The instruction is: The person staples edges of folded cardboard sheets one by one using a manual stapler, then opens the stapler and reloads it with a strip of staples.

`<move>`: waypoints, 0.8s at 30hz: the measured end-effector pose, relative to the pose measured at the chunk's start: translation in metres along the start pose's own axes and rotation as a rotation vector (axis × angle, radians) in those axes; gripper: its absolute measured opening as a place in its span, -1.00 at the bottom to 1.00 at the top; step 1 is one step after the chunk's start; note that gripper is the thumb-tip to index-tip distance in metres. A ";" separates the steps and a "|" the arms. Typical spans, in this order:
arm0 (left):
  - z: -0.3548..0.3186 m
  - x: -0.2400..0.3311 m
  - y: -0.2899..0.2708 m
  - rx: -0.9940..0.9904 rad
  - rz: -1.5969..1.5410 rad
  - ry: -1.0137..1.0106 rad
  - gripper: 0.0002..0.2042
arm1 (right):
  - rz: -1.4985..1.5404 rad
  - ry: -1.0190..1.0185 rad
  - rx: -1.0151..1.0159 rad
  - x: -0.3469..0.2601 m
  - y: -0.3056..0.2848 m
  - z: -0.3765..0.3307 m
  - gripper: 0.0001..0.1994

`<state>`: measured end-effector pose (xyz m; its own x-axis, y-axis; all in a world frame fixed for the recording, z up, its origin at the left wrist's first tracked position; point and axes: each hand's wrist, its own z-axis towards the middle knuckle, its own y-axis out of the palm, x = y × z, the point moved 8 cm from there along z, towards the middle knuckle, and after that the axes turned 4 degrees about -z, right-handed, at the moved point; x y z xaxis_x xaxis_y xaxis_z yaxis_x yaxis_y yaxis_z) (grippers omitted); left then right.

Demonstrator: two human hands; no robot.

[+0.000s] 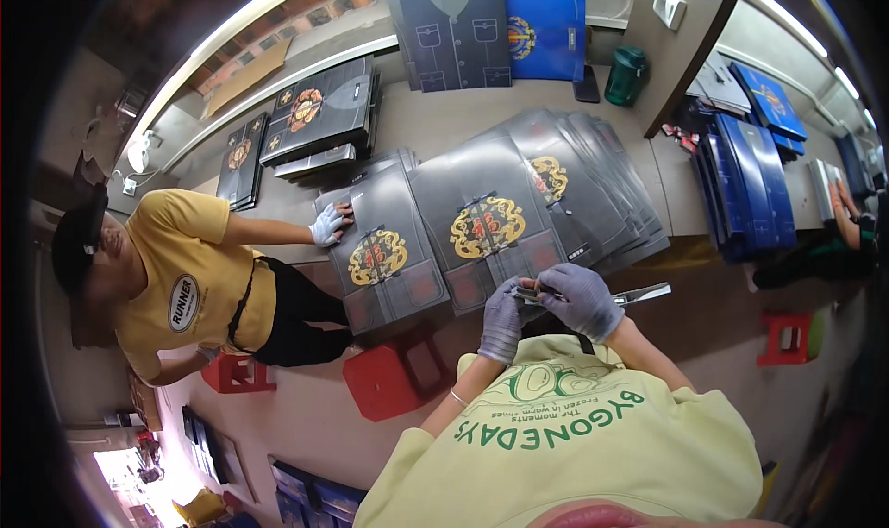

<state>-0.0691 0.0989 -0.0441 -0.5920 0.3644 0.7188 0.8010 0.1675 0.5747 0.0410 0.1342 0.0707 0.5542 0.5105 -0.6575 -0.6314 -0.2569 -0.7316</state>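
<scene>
My left hand [503, 322] and my right hand [582, 301], in grey knit gloves with bare fingertips, meet at my waist by the table's near edge. The fingers of both are closed around a small pale-and-dark thing [528, 295] that I cannot make out. Past my right wrist sticks out a slim silver object [643, 295]; whether it joins what I hold is hidden. Just ahead lie overlapping dark grey printed sheets, with a gold-and-red emblem on the middle sheet [487, 229] and on the left sheet [381, 257]. Neither hand touches them.
At left a co-worker in a yellow shirt rests a gloved hand [329, 224] on the left sheets. Behind are dark stacks [319, 111], upright grey [452, 32] and blue panels [546, 35], and a green bottle [627, 76]. Blue folders [748, 185] stand right; red stools [394, 384] stand below.
</scene>
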 end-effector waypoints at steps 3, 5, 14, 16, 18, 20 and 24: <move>0.000 -0.008 -0.007 0.023 -0.076 -0.030 -0.79 | -0.027 -0.058 0.029 -0.006 0.001 0.001 -0.84; -0.001 -0.014 -0.008 0.003 -0.160 -0.058 -0.83 | -0.047 -0.038 -0.011 -0.011 0.002 -0.001 -0.84; -0.009 0.017 0.012 -0.045 -0.060 0.021 -0.82 | -0.063 -0.132 0.021 -0.009 0.003 0.005 -0.80; -0.008 0.010 0.003 -0.012 -0.125 0.017 -0.81 | -0.082 -0.168 0.034 -0.016 0.004 0.006 -0.83; -0.007 0.010 0.003 -0.032 -0.091 -0.010 -0.78 | -0.110 -0.181 0.044 -0.015 0.008 0.006 -0.84; -0.006 0.004 0.000 -0.042 -0.040 -0.020 -0.77 | -0.127 -0.171 0.032 -0.013 0.014 -0.001 -0.84; -0.010 0.000 -0.003 -0.028 -0.038 -0.024 -0.75 | -0.095 -0.175 0.070 -0.017 0.011 -0.007 -0.82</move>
<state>-0.0724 0.0898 -0.0415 -0.6196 0.3799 0.6869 0.7749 0.1561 0.6125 0.0282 0.1172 0.0727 0.5144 0.6660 -0.5402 -0.6201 -0.1463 -0.7708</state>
